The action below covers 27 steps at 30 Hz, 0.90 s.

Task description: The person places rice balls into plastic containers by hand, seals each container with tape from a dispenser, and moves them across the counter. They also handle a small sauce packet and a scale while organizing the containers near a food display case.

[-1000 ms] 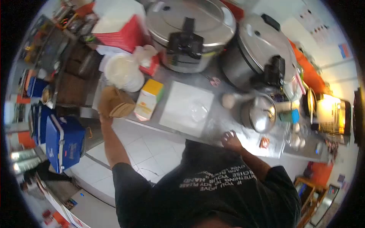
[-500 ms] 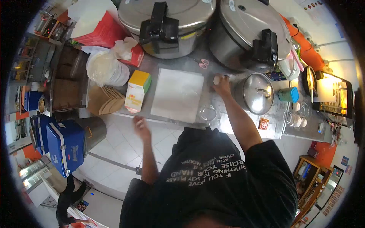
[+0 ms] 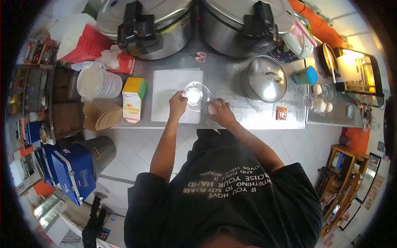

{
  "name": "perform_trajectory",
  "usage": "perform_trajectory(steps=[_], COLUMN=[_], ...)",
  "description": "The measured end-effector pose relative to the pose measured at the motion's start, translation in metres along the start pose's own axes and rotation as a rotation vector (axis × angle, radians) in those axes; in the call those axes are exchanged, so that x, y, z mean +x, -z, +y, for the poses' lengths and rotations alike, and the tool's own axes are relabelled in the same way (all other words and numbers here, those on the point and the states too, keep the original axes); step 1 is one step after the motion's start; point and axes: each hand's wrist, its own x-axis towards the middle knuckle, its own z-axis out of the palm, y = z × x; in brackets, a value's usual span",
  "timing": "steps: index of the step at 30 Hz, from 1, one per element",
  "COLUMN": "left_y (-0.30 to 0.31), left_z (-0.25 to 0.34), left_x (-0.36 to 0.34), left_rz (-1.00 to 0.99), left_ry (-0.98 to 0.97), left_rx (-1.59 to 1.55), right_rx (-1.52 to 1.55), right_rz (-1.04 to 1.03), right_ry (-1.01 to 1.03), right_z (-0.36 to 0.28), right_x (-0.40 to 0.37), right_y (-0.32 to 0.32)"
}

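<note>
My left hand [image 3: 178, 104] pinches the left rim of a clear round plastic lid [image 3: 200, 106], which overlaps sheets of white paper [image 3: 162, 93] on the steel counter [image 3: 244, 111]. To the right of the lid, my right hand [image 3: 223, 113] is curled around a small pale rounded object [image 3: 212, 108]. Its exact kind I cannot tell. A yellow, green and white carton [image 3: 133, 101] stands left of the paper. Pink-handled scissors [image 3: 200, 57] lie behind it.
Two large steel cookers [image 3: 171, 39] line the back. A lidded steel pot [image 3: 265, 84] stands right, near a red packet [image 3: 281, 113] and a teal container [image 3: 304, 76]. Stacked white bowls [image 3: 101, 82] and brown cardboard trays [image 3: 101, 115] sit left. Another person [image 3: 93, 225] appears lower left.
My left hand has come up from the counter's front edge and taken hold of the lid, now over the paper. My right hand has moved nearer with the pale object. The view has shifted.
</note>
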Motion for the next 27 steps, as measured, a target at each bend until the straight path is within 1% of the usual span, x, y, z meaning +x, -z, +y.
perform_trajectory(steps=[1, 2, 3, 4, 5, 6, 7, 8, 9, 10, 11, 12, 13, 14, 15, 16, 17, 18, 19, 20, 21, 22, 23, 24, 25, 26, 27], left_y=[0.004, 0.006, 0.006, 0.005, 0.002, -0.014, -0.025, -0.040, -0.055, -0.088, -0.107, -0.122, -0.125, -0.125, -0.135, -0.145, -0.156, -0.159, -0.157, -0.163, -0.180, -0.197, -0.213, -0.234, -0.255, -0.275, -0.296], left_z=[0.011, 0.023, 0.035, 0.046, 0.054, 0.046, 0.052, 0.059, 0.065, 0.036, 0.028, 0.025, 0.045, 0.065, 0.071, 0.069, 0.074, 0.096, 0.128, 0.151, 0.158, 0.161, 0.166, 0.176, 0.193, 0.210, 0.225], left_x=[-0.008, -0.020, -0.026, -0.032, -0.041, -0.047, -0.055, -0.061, -0.064, -0.057, -0.058, -0.063, -0.074, -0.081, -0.082, -0.084, -0.089, -0.102, -0.125, -0.143, -0.156, -0.168, -0.180, -0.195, -0.209, -0.222, -0.235], left_rz=[-0.001, 0.107, 0.099, -0.064, -0.238, -0.347, -0.362, -0.262, -0.151, -0.025, -0.026, 0.012, 0.052, -0.105, -0.108, -0.157, -0.214, -0.239, -0.315, -0.390, -0.423, -0.501, -0.576, -0.595, -0.616, -0.657, -0.693], left_ry=[-0.099, -0.270, -0.291, -0.084, 0.149, 0.130, 0.120, 0.065, 0.004, -0.207, -0.227, -0.212, -0.198, 0.001, -0.029, 0.066, 0.162, 0.132, 0.267, 0.409, 0.385, 0.376, 0.377, 0.393, 0.392, 0.355, 0.318], left_rx=[-0.059, -0.058, -0.052, -0.572, -1.078, -1.372, -1.358, -0.868, -0.382, -0.134, -0.124, -0.007, 0.108, -0.099, -0.086, -0.252, -0.415, -0.398, -0.500, -0.595, -0.570, -0.729, -0.892, -0.933, -0.924, -0.857, -0.792], right_rx=[0.009, 0.014, 0.052, 0.090, 0.092, 0.406, 0.729, 1.088, 1.100, 1.356, 1.614, 1.804, 1.818, 1.785, 1.747, 1.758, 1.693, 1.630, 1.644, 1.605, 1.561, 1.448, 1.454, 1.469, 1.482, 1.643, 1.637], right_rz=[0.011, 0.025, 0.100, 0.174, 0.191, 0.159, 0.123, -0.222, -0.202, -0.220, -0.238, -0.243, -0.222, -0.209, -0.188, -0.157, -0.118, -0.068, -0.018, 0.035, 0.088, 0.125, 0.162, 0.203, 0.235, 0.304, 0.317], right_ry=[0.015, 0.000, -0.113, -0.224, -0.233, -0.481, -0.721, -0.890, -0.884, -0.919, -0.938, -0.914, -0.895, -0.774, -0.656, -0.641, -0.657, -0.681, -0.683, -0.599, -0.520, -0.563, -0.576, -0.602, -0.629, -0.542, -0.548], right_z=[-0.002, 0.004, 0.013, 0.025, 0.048, 0.080, 0.081, 0.089, 0.091, 0.092, 0.097, 0.104, 0.104, 0.103, 0.103, 0.107, 0.113, 0.122, 0.133, 0.144, 0.157, 0.161, 0.170, 0.181, 0.193, 0.210, 0.223], right_x=[-0.004, -0.010, -0.016, -0.022, -0.030, -0.038, -0.040, -0.048, -0.052, -0.060, -0.067, -0.071, -0.076, -0.079, -0.082, -0.086, -0.091, -0.100, -0.115, -0.131, -0.148, -0.175, -0.200, -0.227, -0.251, -0.267, -0.291], right_y=[0.009, 0.012, 0.019, 0.026, 0.013, -0.018, -0.009, 0.008, 0.008, 0.004, -0.002, -0.008, -0.011, -0.015, -0.017, -0.020, -0.021, -0.019, -0.015, -0.010, -0.004, 0.029, 0.050, 0.066, 0.073, 0.056, 0.065])
